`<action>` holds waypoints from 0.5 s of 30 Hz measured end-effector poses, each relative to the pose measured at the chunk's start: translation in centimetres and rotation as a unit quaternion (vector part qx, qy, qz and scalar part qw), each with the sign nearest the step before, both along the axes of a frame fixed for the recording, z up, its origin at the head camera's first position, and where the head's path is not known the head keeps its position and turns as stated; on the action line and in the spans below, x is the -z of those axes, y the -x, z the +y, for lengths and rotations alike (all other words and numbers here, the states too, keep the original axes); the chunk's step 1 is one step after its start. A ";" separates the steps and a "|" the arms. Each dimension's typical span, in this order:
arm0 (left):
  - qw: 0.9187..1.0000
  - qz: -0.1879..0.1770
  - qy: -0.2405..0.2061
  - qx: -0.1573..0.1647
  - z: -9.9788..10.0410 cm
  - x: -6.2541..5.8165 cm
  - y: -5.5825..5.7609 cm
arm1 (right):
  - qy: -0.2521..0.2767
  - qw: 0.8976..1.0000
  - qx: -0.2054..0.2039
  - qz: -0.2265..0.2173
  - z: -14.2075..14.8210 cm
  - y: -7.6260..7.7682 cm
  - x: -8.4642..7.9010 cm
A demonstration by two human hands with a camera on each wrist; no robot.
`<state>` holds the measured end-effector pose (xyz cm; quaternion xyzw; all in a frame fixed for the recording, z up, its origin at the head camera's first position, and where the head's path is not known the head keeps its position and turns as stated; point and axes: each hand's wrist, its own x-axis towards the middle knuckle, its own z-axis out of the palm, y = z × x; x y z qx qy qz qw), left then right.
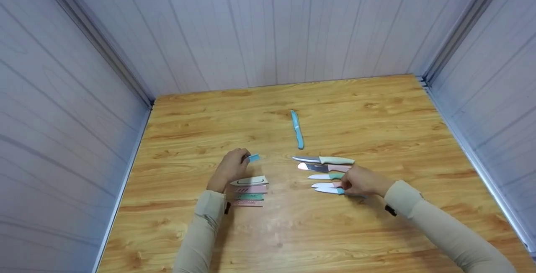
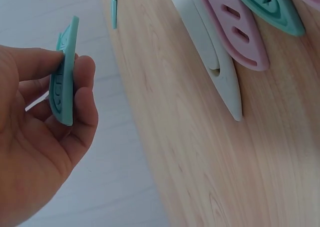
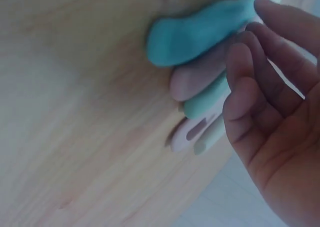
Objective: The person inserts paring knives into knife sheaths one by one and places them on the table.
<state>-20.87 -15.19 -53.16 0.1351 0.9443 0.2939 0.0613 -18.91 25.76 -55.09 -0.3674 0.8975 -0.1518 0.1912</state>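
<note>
My left hand (image 1: 231, 166) pinches a small blue knife sheath (image 2: 65, 79) between thumb and fingers, raised off the table. Just below it lies a column of sheaths: a white one (image 1: 251, 180), a pink one (image 1: 253, 189), a green one (image 1: 251, 197) and another pink one (image 1: 250, 203). On the right, my right hand (image 1: 362, 181) pinches a blue-handled knife (image 3: 200, 34) near where handle meets blade. Its white blade lies close against that of a pink-handled knife (image 3: 200, 77). Above are a green-handled knife (image 1: 335, 176), a larger pink-handled knife (image 1: 337, 168) and a cream-handled knife (image 1: 337, 160).
Farther back, a blue knife (image 1: 297, 132) lies alone, its blade part blue and pointing away. Everything lies on a wood-grain table (image 1: 276, 231). Pale panelled walls (image 1: 268, 30) rise at the back and both sides.
</note>
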 end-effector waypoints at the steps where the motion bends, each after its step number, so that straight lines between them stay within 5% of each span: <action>1: 1.000 -0.002 -0.001 0.000 0.0 0.0 0.0 | -0.003 1.000 0.003 0.002 0.0 -0.1 0.1; 15: 1.000 -0.011 -0.015 0.011 -0.3 0.5 0.0 | -0.016 0.999 0.021 0.044 -0.5 -1.0 0.6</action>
